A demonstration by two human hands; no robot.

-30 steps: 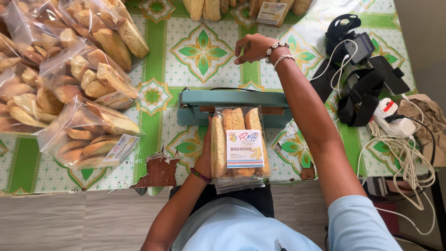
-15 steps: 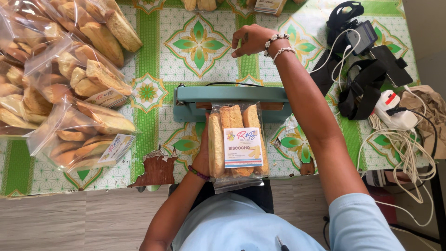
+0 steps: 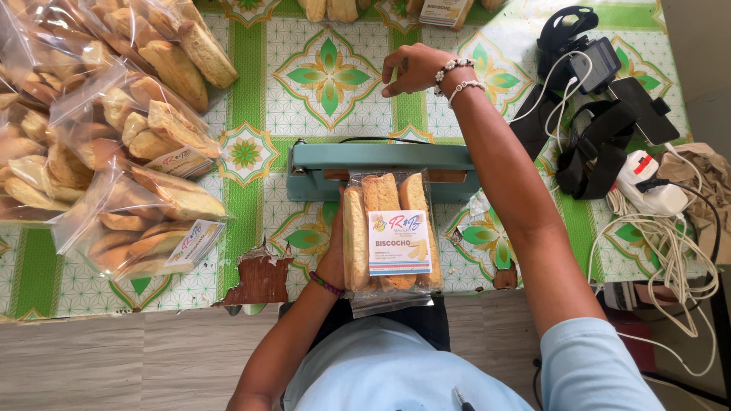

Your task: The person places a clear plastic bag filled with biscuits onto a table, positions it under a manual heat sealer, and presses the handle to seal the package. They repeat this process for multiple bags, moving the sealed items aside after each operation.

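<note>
My left hand (image 3: 333, 259) grips a clear bag of toasted bread slices (image 3: 388, 232). The fingers are closed on the bag's left side, mostly hidden behind it. A printed label (image 3: 400, 242) faces up on the bag. The far end of the bag lies in the teal heat sealer (image 3: 381, 164), just beyond my left fingers.

My right hand (image 3: 415, 68) hangs over the tablecloth (image 3: 327, 76), well beyond the sealer. Its fingers are curled downward, loosely bent, and hold nothing. Beaded bracelets (image 3: 457, 76) sit on that wrist. A thin black cord (image 3: 365, 140) runs along the far edge of the sealer, between my two hands.

To the left of my left hand lie several filled bags of bread (image 3: 122, 144), stacked and overlapping. To the right of my right arm lie black straps and devices (image 3: 594, 114), a white plug adapter (image 3: 647, 186) and a tangle of white cable (image 3: 670, 243). Near my left wrist, the tablecloth edge is torn, exposing brown wood (image 3: 259, 278).
</note>
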